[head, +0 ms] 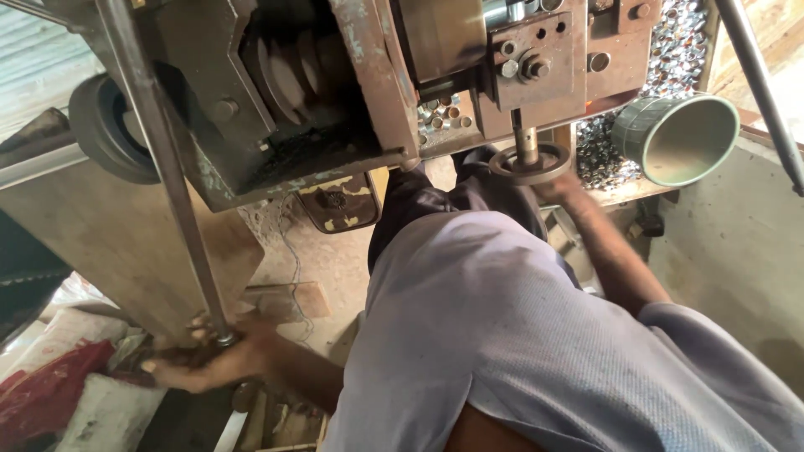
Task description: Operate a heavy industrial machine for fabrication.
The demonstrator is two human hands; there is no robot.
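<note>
Grey metal rod point(167, 176), long and slanted, is grasped at its lower end by the left hand point(213, 360). Farther off, the right hand point(559, 186) reaches under the rusty press's round steel die ring point(529, 163); its grip cannot be told.

The press machine point(352, 84) across the top of the frame is heavy metal, dull brown, rusted and greasy. The long rod point(159, 159) at left is bare steel, worn matt. The small caps point(670, 42) at upper right gleam like polished metal. The green funnel point(674, 138) looks painted, scuffed. The shirt point(502, 335) is soft woven cloth.
</note>
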